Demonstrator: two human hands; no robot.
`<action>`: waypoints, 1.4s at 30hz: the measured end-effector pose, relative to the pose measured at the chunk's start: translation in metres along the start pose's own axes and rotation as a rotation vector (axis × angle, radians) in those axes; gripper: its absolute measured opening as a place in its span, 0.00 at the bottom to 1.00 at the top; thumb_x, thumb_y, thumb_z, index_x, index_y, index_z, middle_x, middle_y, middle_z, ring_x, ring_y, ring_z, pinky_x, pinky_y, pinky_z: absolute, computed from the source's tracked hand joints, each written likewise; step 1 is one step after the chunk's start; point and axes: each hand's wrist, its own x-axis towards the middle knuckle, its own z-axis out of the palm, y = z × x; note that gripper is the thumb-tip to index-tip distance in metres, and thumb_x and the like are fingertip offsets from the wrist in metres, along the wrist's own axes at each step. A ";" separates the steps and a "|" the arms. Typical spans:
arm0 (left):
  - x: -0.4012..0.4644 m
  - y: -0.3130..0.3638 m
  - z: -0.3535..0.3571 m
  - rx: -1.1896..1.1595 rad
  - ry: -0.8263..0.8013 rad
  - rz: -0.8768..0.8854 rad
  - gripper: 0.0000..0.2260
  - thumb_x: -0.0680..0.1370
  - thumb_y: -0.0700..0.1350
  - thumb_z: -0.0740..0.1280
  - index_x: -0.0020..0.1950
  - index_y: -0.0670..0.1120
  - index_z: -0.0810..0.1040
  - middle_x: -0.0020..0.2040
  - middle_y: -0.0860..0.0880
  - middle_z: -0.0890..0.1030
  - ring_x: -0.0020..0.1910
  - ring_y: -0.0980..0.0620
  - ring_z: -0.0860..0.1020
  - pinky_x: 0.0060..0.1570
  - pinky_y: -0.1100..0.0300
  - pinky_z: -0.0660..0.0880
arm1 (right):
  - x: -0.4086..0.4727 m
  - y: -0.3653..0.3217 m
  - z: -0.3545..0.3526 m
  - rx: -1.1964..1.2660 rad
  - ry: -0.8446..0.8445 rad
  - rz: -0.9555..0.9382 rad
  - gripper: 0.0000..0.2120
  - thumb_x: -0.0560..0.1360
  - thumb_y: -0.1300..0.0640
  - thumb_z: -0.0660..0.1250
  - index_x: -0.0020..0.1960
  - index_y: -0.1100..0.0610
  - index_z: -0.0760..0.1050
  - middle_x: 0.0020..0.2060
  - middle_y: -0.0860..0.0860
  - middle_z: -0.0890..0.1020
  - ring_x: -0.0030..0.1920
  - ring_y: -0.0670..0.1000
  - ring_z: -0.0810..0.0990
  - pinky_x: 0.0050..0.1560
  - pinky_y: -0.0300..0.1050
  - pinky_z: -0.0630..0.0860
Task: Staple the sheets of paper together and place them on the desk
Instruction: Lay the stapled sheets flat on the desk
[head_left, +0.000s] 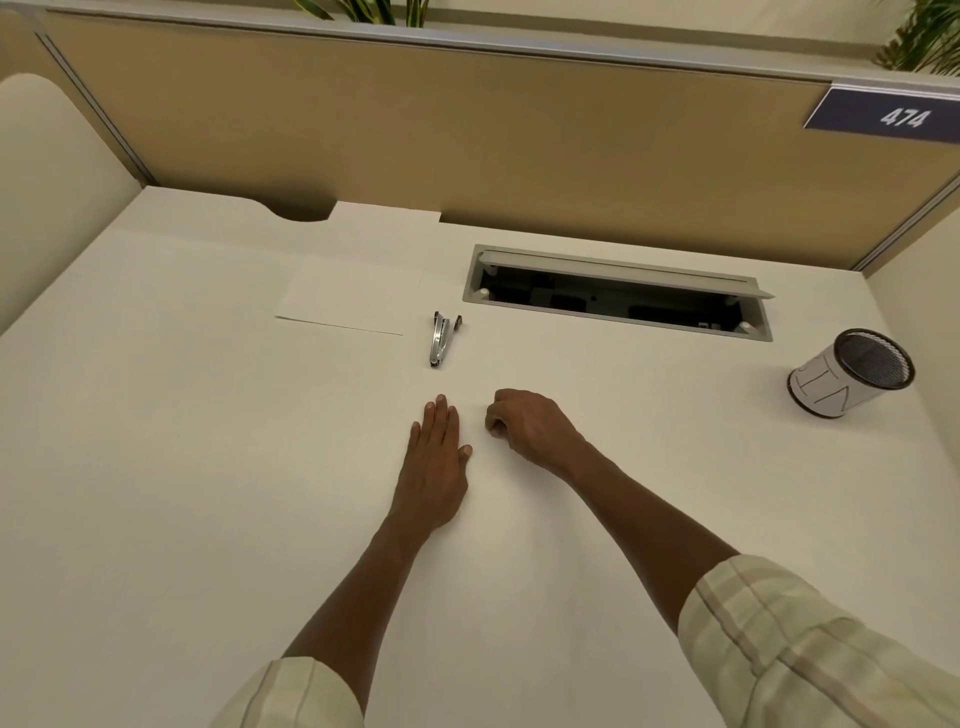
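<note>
White sheets of paper (358, 275) lie flat on the white desk (156, 467), toward the back and left of centre. A small metal stapler (441, 340) lies just right of the paper's near corner. My left hand (436, 457) rests flat on the desk, palm down, a short way in front of the stapler. My right hand (524, 426) sits beside it with the fingers curled under; nothing shows in its grip. Neither hand touches the stapler or the paper.
A rectangular cable hatch (618, 293) with its lid raised is set into the desk behind my right hand. A mesh pen cup (852, 371) wrapped in paper stands at the far right. A tan partition wall (467, 135) closes the back.
</note>
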 end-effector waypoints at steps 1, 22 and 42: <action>0.000 0.000 0.000 0.002 -0.004 -0.003 0.29 0.79 0.52 0.41 0.77 0.39 0.52 0.78 0.41 0.49 0.78 0.44 0.47 0.74 0.49 0.47 | 0.002 0.000 0.000 0.018 -0.018 0.009 0.09 0.69 0.68 0.66 0.41 0.57 0.81 0.40 0.52 0.81 0.39 0.53 0.78 0.36 0.41 0.66; 0.000 0.001 -0.002 -0.029 -0.004 -0.003 0.31 0.78 0.54 0.40 0.76 0.39 0.53 0.79 0.41 0.50 0.78 0.44 0.48 0.74 0.51 0.45 | 0.000 -0.003 0.001 -0.034 -0.050 0.005 0.09 0.74 0.64 0.61 0.39 0.67 0.78 0.37 0.60 0.78 0.37 0.58 0.75 0.36 0.49 0.68; 0.013 0.054 0.007 -0.071 -0.044 0.009 0.24 0.83 0.46 0.52 0.77 0.38 0.52 0.79 0.41 0.47 0.78 0.44 0.45 0.75 0.47 0.47 | -0.063 0.034 -0.032 0.457 0.143 0.396 0.13 0.78 0.59 0.60 0.40 0.67 0.73 0.40 0.59 0.81 0.43 0.55 0.78 0.44 0.50 0.74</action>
